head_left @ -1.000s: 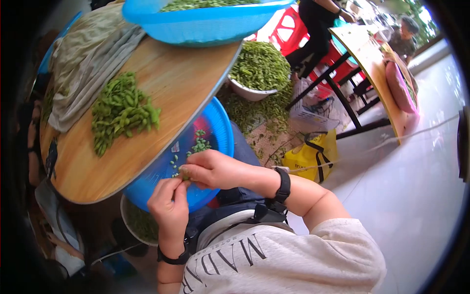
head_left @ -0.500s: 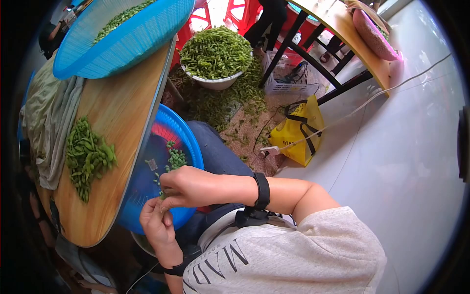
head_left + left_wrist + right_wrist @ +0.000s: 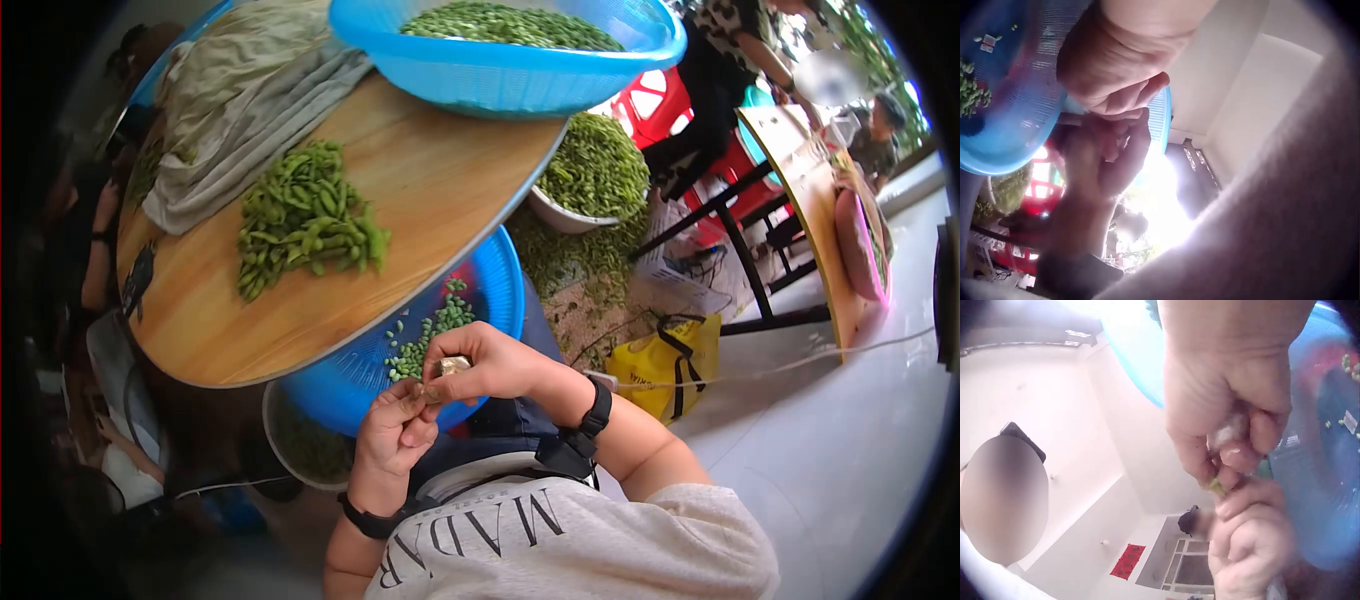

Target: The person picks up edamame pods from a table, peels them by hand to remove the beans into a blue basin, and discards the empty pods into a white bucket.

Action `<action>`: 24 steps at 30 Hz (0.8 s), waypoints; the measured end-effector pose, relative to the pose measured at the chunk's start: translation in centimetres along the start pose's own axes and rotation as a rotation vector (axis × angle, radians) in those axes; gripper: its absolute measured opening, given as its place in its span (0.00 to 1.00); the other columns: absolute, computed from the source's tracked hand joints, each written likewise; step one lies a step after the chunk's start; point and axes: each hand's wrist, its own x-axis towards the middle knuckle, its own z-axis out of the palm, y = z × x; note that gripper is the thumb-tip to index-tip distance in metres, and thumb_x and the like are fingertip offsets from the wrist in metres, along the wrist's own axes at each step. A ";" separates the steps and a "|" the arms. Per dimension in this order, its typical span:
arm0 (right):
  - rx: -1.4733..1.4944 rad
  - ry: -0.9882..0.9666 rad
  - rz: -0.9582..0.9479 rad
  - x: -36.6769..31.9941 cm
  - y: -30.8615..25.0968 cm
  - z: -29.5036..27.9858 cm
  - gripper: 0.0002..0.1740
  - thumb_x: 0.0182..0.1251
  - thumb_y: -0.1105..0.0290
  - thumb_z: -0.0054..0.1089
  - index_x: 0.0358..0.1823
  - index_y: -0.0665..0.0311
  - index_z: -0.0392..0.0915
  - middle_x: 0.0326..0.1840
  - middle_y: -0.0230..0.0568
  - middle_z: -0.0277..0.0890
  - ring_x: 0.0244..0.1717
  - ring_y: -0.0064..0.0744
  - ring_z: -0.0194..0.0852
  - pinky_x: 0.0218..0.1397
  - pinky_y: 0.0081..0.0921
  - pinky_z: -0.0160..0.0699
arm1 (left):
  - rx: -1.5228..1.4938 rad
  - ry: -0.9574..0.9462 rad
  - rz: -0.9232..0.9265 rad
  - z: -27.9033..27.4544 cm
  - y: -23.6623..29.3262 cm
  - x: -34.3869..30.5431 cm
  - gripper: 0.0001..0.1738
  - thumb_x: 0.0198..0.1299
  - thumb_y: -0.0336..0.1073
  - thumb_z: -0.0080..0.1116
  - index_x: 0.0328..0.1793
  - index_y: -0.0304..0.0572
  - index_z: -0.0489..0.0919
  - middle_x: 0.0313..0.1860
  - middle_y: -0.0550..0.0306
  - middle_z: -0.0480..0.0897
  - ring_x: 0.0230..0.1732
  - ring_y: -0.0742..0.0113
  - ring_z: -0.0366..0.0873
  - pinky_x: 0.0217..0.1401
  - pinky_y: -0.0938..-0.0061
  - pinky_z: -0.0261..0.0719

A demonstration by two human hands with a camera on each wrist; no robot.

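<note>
A round table of light brown wood (image 3: pixel 450 180) fills the top left. The pale, smooth floor (image 3: pixel 850 450) looks shiny. Further back stands another wooden table with thin black legs (image 3: pixel 805 190), and red plastic chairs (image 3: pixel 640 105) sit near it. From below, plain white walls (image 3: pixel 1085 425) show, and maybe a dark-framed window (image 3: pixel 1179 569), but it is blurry. Bright daylight (image 3: pixel 1160 181) pours in.

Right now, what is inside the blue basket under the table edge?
Shelled green beans lie in the blue basket. The wooden table covers part of it, and the left hand and right hand, pinching a pod, hide its near side; the rest cannot be seen.
</note>
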 end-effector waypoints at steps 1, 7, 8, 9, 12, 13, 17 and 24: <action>-0.032 0.003 -0.003 0.5 0.0 0.3 0.10 0.51 0.69 0.65 0.29 0.67 0.76 0.20 0.28 0.72 0.22 0.17 0.68 0.25 0.19 0.67 | 0.002 0.011 0.012 -0.1 0.2 -0.2 0.03 0.57 0.30 0.56 0.34 0.40 0.76 0.25 0.52 0.76 0.11 0.78 0.59 0.13 0.86 0.56; -0.593 0.010 -0.183 2.3 -0.3 1.5 0.11 0.46 0.68 0.63 0.29 0.68 0.76 0.22 0.43 0.75 0.22 0.38 0.75 0.27 0.30 0.72 | 0.087 0.147 0.148 -1.3 0.5 -1.0 0.03 0.58 0.28 0.53 0.34 0.36 0.76 0.24 0.53 0.76 0.12 0.77 0.60 0.14 0.86 0.57; -0.698 -0.013 -0.187 2.6 -0.6 1.8 0.11 0.47 0.69 0.63 0.31 0.68 0.77 0.23 0.44 0.75 0.24 0.40 0.75 0.29 0.30 0.73 | 0.097 0.165 0.167 -1.5 0.5 -1.1 0.03 0.58 0.27 0.52 0.35 0.36 0.75 0.23 0.53 0.76 0.12 0.77 0.60 0.14 0.86 0.57; -0.803 -0.037 -0.191 2.9 -0.8 2.1 0.12 0.47 0.70 0.62 0.33 0.68 0.77 0.24 0.46 0.75 0.27 0.42 0.76 0.30 0.30 0.73 | 0.084 0.170 0.183 -1.8 0.5 -1.1 0.03 0.57 0.27 0.52 0.35 0.36 0.75 0.23 0.54 0.76 0.12 0.77 0.60 0.14 0.85 0.57; -0.888 -0.056 -0.108 3.9 -0.6 2.9 0.12 0.46 0.71 0.62 0.34 0.68 0.77 0.27 0.50 0.75 0.29 0.50 0.75 0.32 0.32 0.75 | 0.103 0.214 0.256 -2.3 0.5 -1.1 0.03 0.57 0.27 0.52 0.34 0.35 0.75 0.22 0.56 0.75 0.12 0.77 0.61 0.14 0.85 0.57; -0.936 -0.029 -0.135 4.0 -0.7 3.2 0.12 0.46 0.72 0.61 0.34 0.68 0.77 0.28 0.49 0.75 0.29 0.50 0.75 0.32 0.33 0.75 | 0.146 0.249 0.299 -2.2 0.4 -1.2 0.02 0.57 0.27 0.53 0.34 0.35 0.75 0.22 0.57 0.75 0.12 0.77 0.61 0.14 0.84 0.57; -0.980 0.076 -0.344 3.6 -1.8 4.0 0.11 0.47 0.74 0.61 0.35 0.68 0.77 0.30 0.48 0.74 0.27 0.48 0.74 0.31 0.34 0.75 | 0.677 0.570 0.592 -2.6 1.8 -3.0 0.03 0.58 0.29 0.54 0.33 0.38 0.75 0.21 0.63 0.73 0.14 0.80 0.63 0.15 0.84 0.58; -1.138 0.641 -0.533 7.4 -5.9 0.3 0.13 0.48 0.74 0.65 0.37 0.69 0.78 0.26 0.45 0.71 0.24 0.43 0.72 0.28 0.31 0.71 | 0.897 0.985 0.881 -12.1 6.1 -6.9 0.03 0.56 0.26 0.57 0.33 0.38 0.73 0.21 0.66 0.72 0.17 0.83 0.63 0.17 0.86 0.58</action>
